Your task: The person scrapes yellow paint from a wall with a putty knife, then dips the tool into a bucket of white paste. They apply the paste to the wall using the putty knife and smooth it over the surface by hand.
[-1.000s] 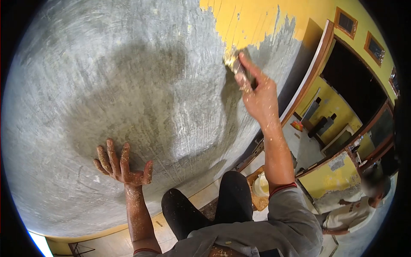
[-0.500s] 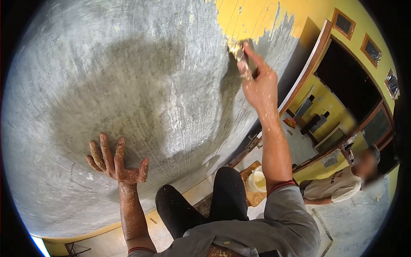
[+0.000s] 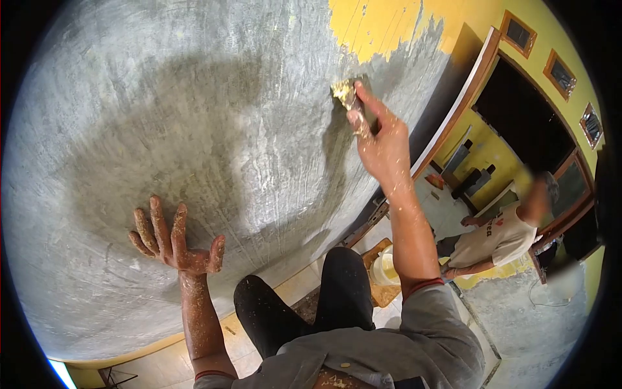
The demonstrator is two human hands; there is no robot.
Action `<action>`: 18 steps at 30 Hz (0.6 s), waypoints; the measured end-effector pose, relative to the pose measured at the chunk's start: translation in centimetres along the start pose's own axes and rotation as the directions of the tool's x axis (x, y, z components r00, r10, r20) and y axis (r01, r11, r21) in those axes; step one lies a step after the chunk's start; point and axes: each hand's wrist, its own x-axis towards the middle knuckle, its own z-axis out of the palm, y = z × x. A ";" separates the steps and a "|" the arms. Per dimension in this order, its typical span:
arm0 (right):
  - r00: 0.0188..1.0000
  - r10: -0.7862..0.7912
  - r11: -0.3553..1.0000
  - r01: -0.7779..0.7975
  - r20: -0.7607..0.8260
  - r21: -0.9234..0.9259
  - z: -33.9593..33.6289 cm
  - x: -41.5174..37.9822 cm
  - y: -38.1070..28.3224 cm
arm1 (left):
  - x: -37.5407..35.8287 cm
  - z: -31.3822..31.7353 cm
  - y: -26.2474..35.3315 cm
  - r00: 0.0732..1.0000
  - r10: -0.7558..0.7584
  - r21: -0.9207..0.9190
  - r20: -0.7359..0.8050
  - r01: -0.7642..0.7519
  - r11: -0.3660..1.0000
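A grey wall [image 3: 285,129] fills most of the view, streaked and scraped, with a ragged patch of yellow paint [image 3: 376,29] at its top. In my right hand [image 3: 383,146] is a scraper [image 3: 350,94], its blade flat near the wall just below the yellow edge. Pale yellow flakes cling to the blade, and my fingers wrap its handle. My left hand [image 3: 178,243] is spread against the grey wall at lower left, fingers apart and speckled with paint crumbs. It holds nothing.
Below right, a white bucket [image 3: 387,267] stands on a wooden stool [image 3: 382,295] beside my knees. Another person [image 3: 499,240] is at the right near a doorway with a wooden frame [image 3: 463,97]. Pale floor tiles [image 3: 168,363] lie beneath.
My right hand and the scraper have moved down and slightly left, away from the yellow paint's edge. My left hand stays put. The other person has shifted left and straightened.
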 end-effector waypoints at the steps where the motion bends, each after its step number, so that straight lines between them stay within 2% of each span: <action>1: 1.000 -0.019 1.000 0.019 -0.011 0.003 0.2 0.0 0.1 | 0.0 0.1 0.0 1.000 -0.002 0.005 -0.008 0.002 1.000; 4: 0.998 -0.044 0.994 0.048 -0.049 0.097 -0.7 2.2 -1.9 | -0.1 0.1 -0.1 1.000 0.003 0.009 0.002 -0.003 1.000; 6: 0.992 0.115 0.988 -0.120 0.053 0.100 -1.9 3.6 -3.7 | -0.1 0.2 -0.2 1.000 0.000 -0.011 -0.019 0.000 1.000; 7: 0.994 -0.089 0.980 0.098 -0.061 0.172 -0.3 3.3 -1.1 | -0.1 0.2 -0.1 1.000 0.000 -0.013 -0.019 0.000 1.000; 8: 0.994 -0.083 0.981 0.093 -0.064 0.168 -0.4 2.4 -1.0 | -0.2 0.2 0.0 1.000 -0.007 -0.006 -0.010 0.007 1.000; 10: 0.980 0.178 0.983 -0.182 0.091 0.034 -0.3 0.1 -1.3 | -0.2 0.1 -0.1 1.000 -0.009 -0.001 -0.010 0.009 1.000; 11: 0.997 0.069 0.993 -0.071 0.019 0.091 0.5 0.2 0.0 | -0.1 0.1 0.0 1.000 -0.007 0.002 -0.008 0.007 1.000; 12: 0.998 0.067 0.993 -0.068 0.016 0.093 0.6 1.5 0.1 | -0.1 0.1 0.0 1.000 -0.002 0.007 -0.003 0.002 1.000; 14: 0.956 -0.231 0.968 0.245 -0.181 0.060 0.1 4.3 -0.3 | -0.2 0.1 -0.1 1.000 0.003 0.007 -0.001 -0.003 1.000; 16: 0.999 0.042 0.995 -0.042 -0.002 0.089 -1.8 3.5 -2.8 | -0.1 0.1 -0.1 1.000 0.006 0.009 0.001 -0.006 1.000; 18: 0.996 0.079 0.997 -0.080 0.036 0.019 -1.3 2.0 -1.6 | 0.0 0.0 0.0 1.000 -0.007 0.006 0.001 0.007 1.000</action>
